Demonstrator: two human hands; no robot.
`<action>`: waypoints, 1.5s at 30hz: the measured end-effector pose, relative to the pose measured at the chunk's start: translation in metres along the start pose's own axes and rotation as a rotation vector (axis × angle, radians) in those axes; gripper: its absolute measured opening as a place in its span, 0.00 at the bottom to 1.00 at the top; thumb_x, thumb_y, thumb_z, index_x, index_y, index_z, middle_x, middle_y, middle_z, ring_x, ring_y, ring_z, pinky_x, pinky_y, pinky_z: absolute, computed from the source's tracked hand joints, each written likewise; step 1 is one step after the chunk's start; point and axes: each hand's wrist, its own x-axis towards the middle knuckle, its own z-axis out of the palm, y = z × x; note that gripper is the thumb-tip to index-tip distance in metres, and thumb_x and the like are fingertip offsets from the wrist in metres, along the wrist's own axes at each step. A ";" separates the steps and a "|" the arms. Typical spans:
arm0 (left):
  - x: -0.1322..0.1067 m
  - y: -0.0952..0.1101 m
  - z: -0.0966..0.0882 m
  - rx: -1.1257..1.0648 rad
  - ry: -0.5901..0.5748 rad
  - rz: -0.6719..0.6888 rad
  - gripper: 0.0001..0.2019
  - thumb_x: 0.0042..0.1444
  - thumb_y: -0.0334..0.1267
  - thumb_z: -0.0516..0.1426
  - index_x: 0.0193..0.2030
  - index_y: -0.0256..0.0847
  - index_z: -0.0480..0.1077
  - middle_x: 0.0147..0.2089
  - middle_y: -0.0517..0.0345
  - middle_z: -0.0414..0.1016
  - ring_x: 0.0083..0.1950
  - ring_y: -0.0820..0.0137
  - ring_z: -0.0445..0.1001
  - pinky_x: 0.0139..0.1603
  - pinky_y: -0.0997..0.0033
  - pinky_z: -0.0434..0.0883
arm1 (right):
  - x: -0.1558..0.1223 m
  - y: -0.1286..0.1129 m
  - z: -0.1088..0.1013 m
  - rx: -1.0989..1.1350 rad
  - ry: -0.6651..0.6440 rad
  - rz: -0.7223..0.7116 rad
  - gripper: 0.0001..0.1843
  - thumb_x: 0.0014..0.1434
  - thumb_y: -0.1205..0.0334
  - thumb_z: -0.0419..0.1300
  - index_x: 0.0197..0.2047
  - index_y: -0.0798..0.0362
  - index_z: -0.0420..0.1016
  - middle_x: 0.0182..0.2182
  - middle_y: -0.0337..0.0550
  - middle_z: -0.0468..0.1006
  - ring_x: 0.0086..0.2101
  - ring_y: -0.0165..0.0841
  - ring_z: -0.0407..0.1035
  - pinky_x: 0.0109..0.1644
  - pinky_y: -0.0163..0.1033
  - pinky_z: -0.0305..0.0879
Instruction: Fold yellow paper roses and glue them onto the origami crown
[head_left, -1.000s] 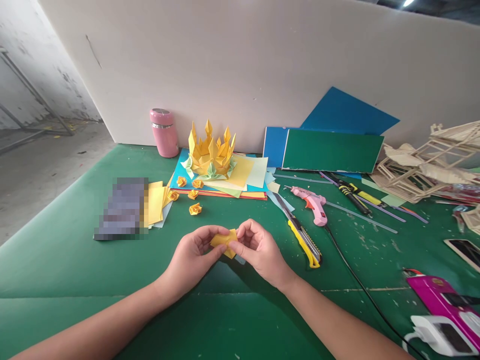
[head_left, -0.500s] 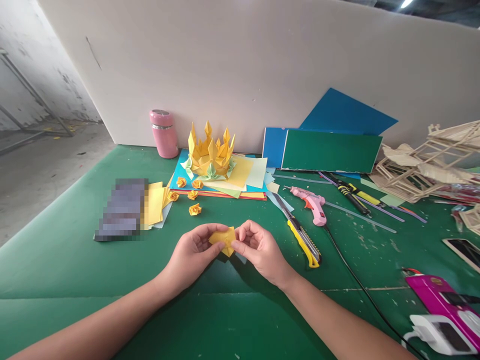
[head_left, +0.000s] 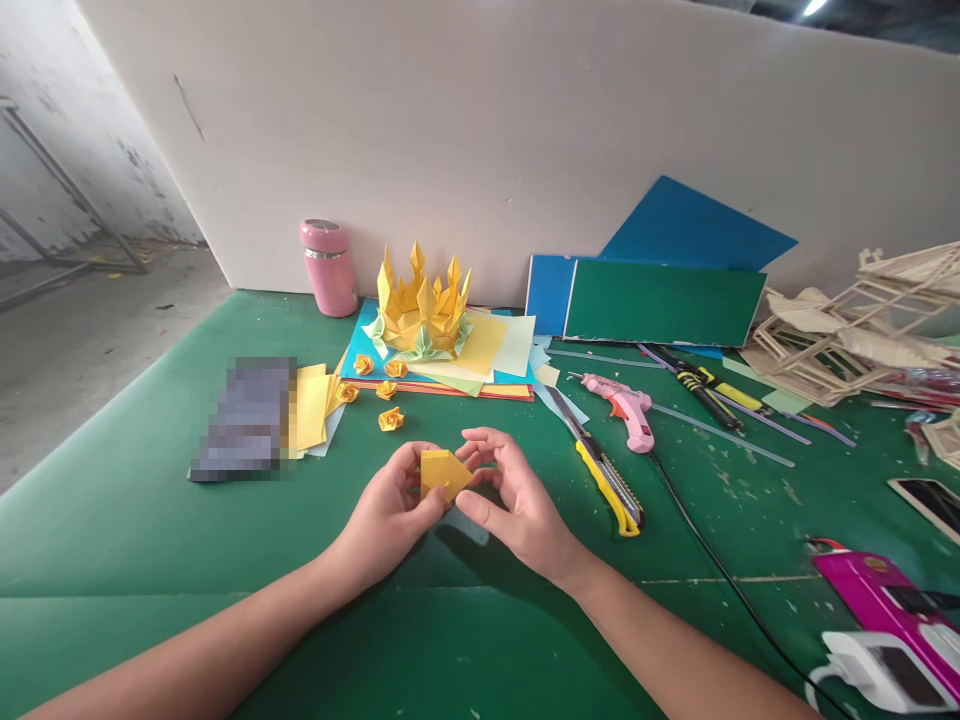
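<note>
Left hand (head_left: 394,500) pinches folded paper (head_left: 442,470) between thumb and fingers; right hand (head_left: 521,505) by its right corner, thumb and fingers apart, contact unclear; paper above table (head_left: 150,530), nearer than roses (head_left: 391,420)

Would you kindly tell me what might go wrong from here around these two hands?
The folded yellow paper is pinched in the left hand; too firm a squeeze might crease it wrongly.
The yellow utility knife lies to the right of the right hand, its blade apparently out, so a careless sweep could cut.
The nearest yellow rose sits loose just beyond the left hand and might get knocked.
</note>
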 end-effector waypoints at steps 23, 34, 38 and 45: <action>0.002 0.001 -0.002 0.032 -0.046 -0.072 0.17 0.43 0.46 0.64 0.37 0.40 0.67 0.30 0.63 0.72 0.27 0.75 0.69 0.27 0.75 0.64 | 0.000 0.001 0.000 -0.403 0.179 -0.302 0.16 0.55 0.69 0.60 0.46 0.45 0.75 0.43 0.43 0.76 0.42 0.35 0.69 0.38 0.39 0.69; -0.003 0.001 0.001 0.048 -0.052 -0.008 0.15 0.45 0.45 0.64 0.27 0.41 0.61 0.23 0.67 0.66 0.24 0.76 0.69 0.24 0.77 0.64 | 0.004 0.002 0.001 -0.047 0.183 0.028 0.05 0.50 0.61 0.61 0.32 0.51 0.71 0.38 0.45 0.74 0.40 0.34 0.69 0.36 0.36 0.67; -0.003 0.006 0.001 0.111 -0.043 -0.057 0.14 0.44 0.46 0.63 0.30 0.39 0.69 0.27 0.61 0.71 0.27 0.73 0.71 0.26 0.73 0.67 | 0.003 0.000 0.000 0.054 0.126 0.103 0.05 0.51 0.60 0.61 0.30 0.51 0.70 0.45 0.47 0.74 0.43 0.35 0.70 0.40 0.38 0.69; -0.002 0.005 0.001 0.005 -0.005 -0.027 0.17 0.41 0.45 0.66 0.32 0.40 0.65 0.27 0.64 0.70 0.26 0.75 0.70 0.26 0.74 0.68 | 0.003 0.001 -0.002 0.106 0.071 0.087 0.06 0.52 0.60 0.61 0.29 0.51 0.69 0.48 0.48 0.73 0.46 0.37 0.71 0.42 0.40 0.71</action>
